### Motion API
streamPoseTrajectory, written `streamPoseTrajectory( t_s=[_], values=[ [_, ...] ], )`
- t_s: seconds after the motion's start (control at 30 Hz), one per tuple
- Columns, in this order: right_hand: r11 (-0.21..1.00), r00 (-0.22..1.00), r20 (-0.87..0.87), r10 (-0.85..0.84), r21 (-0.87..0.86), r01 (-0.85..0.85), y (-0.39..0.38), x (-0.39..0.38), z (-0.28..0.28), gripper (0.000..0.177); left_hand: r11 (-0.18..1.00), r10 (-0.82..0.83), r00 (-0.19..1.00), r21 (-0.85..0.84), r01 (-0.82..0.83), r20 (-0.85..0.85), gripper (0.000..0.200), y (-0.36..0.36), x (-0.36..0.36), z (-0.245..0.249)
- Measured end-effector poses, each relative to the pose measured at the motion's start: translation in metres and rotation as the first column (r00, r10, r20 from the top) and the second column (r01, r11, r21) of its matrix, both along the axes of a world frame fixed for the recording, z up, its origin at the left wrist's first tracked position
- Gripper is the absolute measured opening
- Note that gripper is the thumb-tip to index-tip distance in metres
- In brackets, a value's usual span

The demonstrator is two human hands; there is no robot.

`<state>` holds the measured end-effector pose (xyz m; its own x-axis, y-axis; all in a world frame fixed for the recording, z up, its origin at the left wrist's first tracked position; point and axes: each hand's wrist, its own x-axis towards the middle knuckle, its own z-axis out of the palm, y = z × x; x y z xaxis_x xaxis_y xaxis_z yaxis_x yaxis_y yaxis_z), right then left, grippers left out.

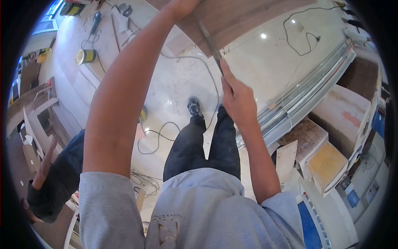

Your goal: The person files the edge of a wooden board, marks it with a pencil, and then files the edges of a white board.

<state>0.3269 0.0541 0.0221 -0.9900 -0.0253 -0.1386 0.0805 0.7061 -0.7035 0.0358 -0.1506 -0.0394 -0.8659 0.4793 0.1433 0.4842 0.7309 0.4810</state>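
Note:
My right hand (240,99) is closed around the near end of a long, narrow metal tool that looks like a file (209,39), its index finger stretched along it. The tool runs up and away from me and lies against the corner area of a brown wood-grain board (253,18). My left hand (182,7) is at the top edge of the view, at the board's left side near the tool's far end. Its fingers are cut off by the frame, so their grip is hidden.
Long metal profiles (306,91) lie in a bundle at the right, beside stacked boxes (327,166). Cables (159,137) cross the tiled floor. A power tool (96,21) and a tin (86,56) stand at the left. Another person (58,178) in dark clothes works at the lower left.

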Motion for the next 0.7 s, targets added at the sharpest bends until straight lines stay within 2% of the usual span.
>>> streamPoseTrajectory(
  t_s=[0.03,0.13,0.23,0.33,0.43,0.53,0.63,0.7],
  values=[
    [1.000,1.000,0.013,0.003,-0.029,-0.003,0.002,0.010,0.000,0.054,0.999,-0.007,1.000,0.032,0.007,0.005,0.043,0.000,0.003,0.002],
    [1.000,0.996,-0.081,0.021,0.000,-0.021,0.005,-0.001,-0.008,0.054,1.000,0.008,1.000,-0.012,-0.007,0.023,0.044,0.005,0.007,0.010],
    [0.998,0.996,-0.084,0.022,0.055,-0.018,-0.002,-0.040,-0.005,0.057,0.998,0.021,1.000,-0.057,-0.020,0.003,0.044,0.006,0.003,0.008],
    [0.998,0.998,-0.036,-0.046,0.042,0.047,-0.008,-0.028,0.000,0.058,0.999,0.010,1.000,-0.044,-0.010,-0.009,0.044,0.004,0.002,0.004],
    [1.000,1.000,-0.020,-0.015,-0.015,0.015,-0.008,0.010,-0.002,0.058,1.000,0.010,1.000,-0.011,-0.010,-0.023,0.044,0.003,0.005,0.004],
    [1.000,0.993,-0.112,0.021,0.010,-0.020,-0.007,-0.006,-0.011,0.058,0.998,0.021,0.999,-0.057,-0.022,-0.032,0.044,0.008,0.009,0.009],
    [0.999,0.997,-0.073,0.011,0.032,-0.009,-0.012,-0.030,-0.005,0.059,1.000,0.004,0.999,-0.022,-0.005,-0.044,0.044,0.004,0.005,0.004],
    [1.000,0.996,-0.090,0.000,0.025,0.002,-0.010,-0.016,-0.009,0.058,0.999,0.010,0.999,-0.037,-0.012,-0.049,0.044,0.004,0.006,0.002]
  ],
)
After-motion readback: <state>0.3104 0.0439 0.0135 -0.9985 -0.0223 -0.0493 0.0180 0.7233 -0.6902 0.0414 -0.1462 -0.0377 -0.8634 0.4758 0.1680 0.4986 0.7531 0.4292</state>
